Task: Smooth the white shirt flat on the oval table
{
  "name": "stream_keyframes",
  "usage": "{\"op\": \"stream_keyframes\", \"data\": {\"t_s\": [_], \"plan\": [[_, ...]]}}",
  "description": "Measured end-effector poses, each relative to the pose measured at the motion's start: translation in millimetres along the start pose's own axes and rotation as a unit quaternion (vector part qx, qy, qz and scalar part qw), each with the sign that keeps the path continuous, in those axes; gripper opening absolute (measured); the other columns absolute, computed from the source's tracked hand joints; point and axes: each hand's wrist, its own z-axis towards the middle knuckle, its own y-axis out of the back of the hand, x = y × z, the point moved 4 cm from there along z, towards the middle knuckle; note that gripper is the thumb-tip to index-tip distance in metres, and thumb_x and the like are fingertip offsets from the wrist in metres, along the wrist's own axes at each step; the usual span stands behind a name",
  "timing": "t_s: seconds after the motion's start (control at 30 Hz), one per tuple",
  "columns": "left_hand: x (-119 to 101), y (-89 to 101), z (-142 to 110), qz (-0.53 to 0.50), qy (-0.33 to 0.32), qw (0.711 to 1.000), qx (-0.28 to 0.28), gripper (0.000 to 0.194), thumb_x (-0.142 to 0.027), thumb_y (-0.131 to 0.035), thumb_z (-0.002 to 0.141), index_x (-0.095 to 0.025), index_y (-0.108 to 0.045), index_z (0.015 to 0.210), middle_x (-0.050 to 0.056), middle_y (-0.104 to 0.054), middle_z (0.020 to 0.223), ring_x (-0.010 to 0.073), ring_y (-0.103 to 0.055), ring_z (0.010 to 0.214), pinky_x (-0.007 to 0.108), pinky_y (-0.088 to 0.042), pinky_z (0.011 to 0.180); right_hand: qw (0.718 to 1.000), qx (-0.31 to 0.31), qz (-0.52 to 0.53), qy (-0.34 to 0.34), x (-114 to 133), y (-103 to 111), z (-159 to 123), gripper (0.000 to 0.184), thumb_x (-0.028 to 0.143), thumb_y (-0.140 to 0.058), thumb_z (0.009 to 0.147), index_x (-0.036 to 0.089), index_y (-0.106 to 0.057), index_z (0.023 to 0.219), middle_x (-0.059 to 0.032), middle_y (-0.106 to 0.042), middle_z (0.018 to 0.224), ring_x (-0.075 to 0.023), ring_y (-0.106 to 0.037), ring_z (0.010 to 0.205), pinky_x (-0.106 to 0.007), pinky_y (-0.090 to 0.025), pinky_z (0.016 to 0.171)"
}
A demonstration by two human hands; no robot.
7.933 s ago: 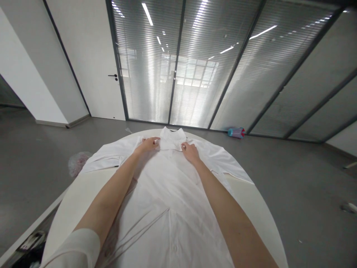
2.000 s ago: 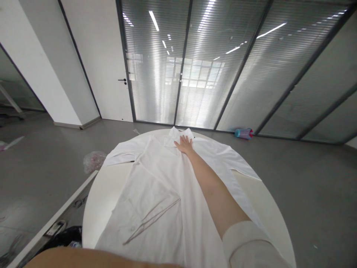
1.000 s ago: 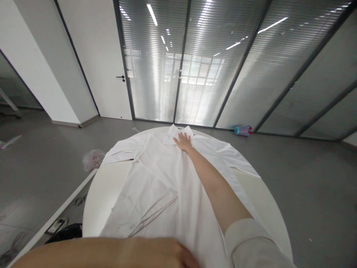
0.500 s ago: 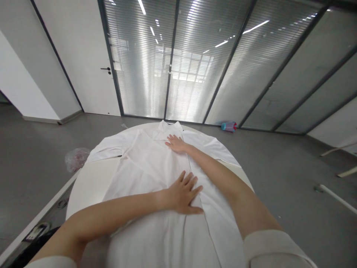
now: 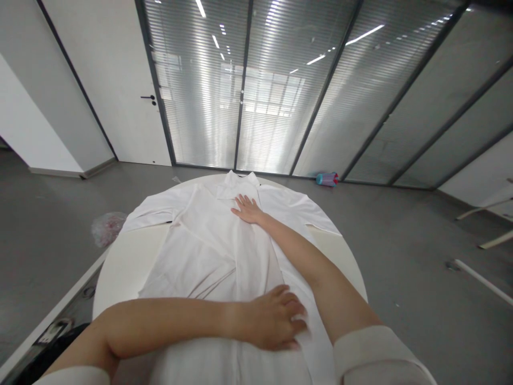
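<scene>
A white shirt (image 5: 208,240) lies spread out on a round white table, its collar at the far edge and its sleeves out to both sides. My right hand (image 5: 248,209) rests flat on the upper front, just below the collar, fingers spread. Nearer to me, my left hand (image 5: 276,320) lies across the lower part of the shirt. Its fingers are bent, apart and a little blurred, and I see nothing held in them. Folds run through the cloth beside my left forearm.
The table's rim (image 5: 105,278) shows at the left. A clear plastic bag (image 5: 107,229) is on the floor to the left. A blue and pink striped object (image 5: 327,179) lies by the glass partition (image 5: 268,107). Pale legs (image 5: 483,283) stick out at the right.
My left hand has slid down the shirt toward me and slightly right, its fingers now more bent. My right hand stays almost in place. New creases show in the middle of the shirt.
</scene>
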Motion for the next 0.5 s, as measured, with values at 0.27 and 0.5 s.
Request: {"op": "stream_keyframes", "data": {"t_s": [0.27, 0.5], "plan": [[-29, -14.6, 28, -0.032, -0.092, 0.995, -0.004, 0.029, -0.032, -0.047, 0.099, -0.021, -0.065, 0.081, 0.003, -0.069, 0.093, 0.0169, -0.061, 0.09, 0.032, -0.043, 0.078, 1.0, 0.001, -0.001, -0.005, 1, -1, 0, 0.086, 0.072, -0.013, 0.093, 0.018, -0.009, 0.159, -0.0049, 0.003, 0.165, -0.0253, 0.005, 0.151, -0.049, 0.001, 0.12], [-24, 1.6, 20, 0.035, 0.001, 0.998, -0.049, 0.049, -0.05, -0.034, 0.1, -0.015, -0.065, 0.115, 0.012, -0.064, 0.123, 0.0271, -0.057, 0.116, 0.043, -0.036, 0.107, 1.0, -0.015, 0.005, -0.004, 0, -3, 0, 0.083, 0.071, -0.013, 0.093, 0.02, -0.01, 0.159, -0.004, 0.002, 0.165, -0.0241, 0.003, 0.151, -0.048, 0.0, 0.12]]}}
